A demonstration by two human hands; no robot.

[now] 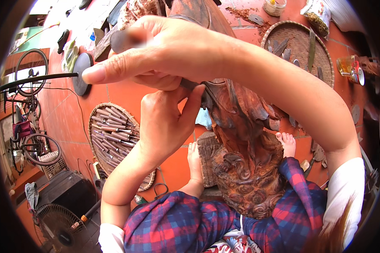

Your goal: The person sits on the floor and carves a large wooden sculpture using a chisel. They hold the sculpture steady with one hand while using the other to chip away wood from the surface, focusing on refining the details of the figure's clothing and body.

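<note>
A reddish-brown wood carving (245,139) stands between my knees, its lower part worked into curls and round knobs. My right hand (156,57) crosses over it, fingers wrapped round a carving chisel; a rounded dark handle end (118,41) sticks out past the fist. The chisel's dark blade (189,84) points down to the right, toward the upper part of the carving. Just below the right fist, my left hand (169,111) pinches that blade near the wood, thumb along it. The cutting tip is too small to make out.
Many wooden-handled tools (114,135) fill a woven basket (149,182) at left. Another round basket (292,30) with flat blades lies at right, near a glass (345,65). A wooden block (207,158) sits by my left foot. A fan (61,225) and bicycle (31,114) stand far left.
</note>
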